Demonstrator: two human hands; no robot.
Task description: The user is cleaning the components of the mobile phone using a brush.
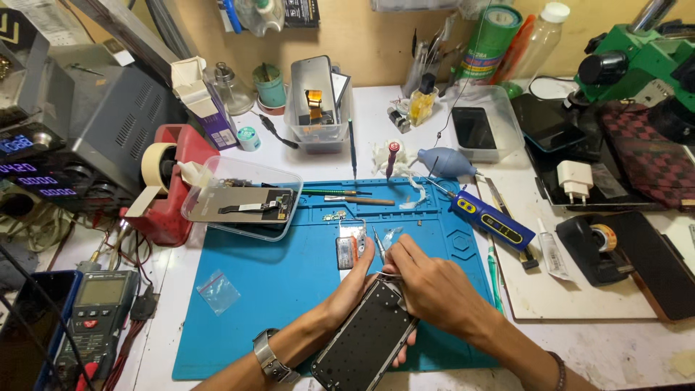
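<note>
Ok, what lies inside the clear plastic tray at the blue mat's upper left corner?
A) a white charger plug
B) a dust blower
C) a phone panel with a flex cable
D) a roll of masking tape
C: the clear plastic tray on the blue mat holds a flat phone panel with a dark flex cable across it.

place: phone-repair workshop — blue work mat (289, 289); multimeter (98, 311); microscope (637, 65); tape dispenser (170, 181)

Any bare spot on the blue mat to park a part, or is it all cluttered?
Bare: the blue mat between the small zip bag, clear tray and left hand. Smaller patch right of the right hand, below the blue electric screwdriver. Crowded: mat's top edge with tools, bench back and right side.
</note>
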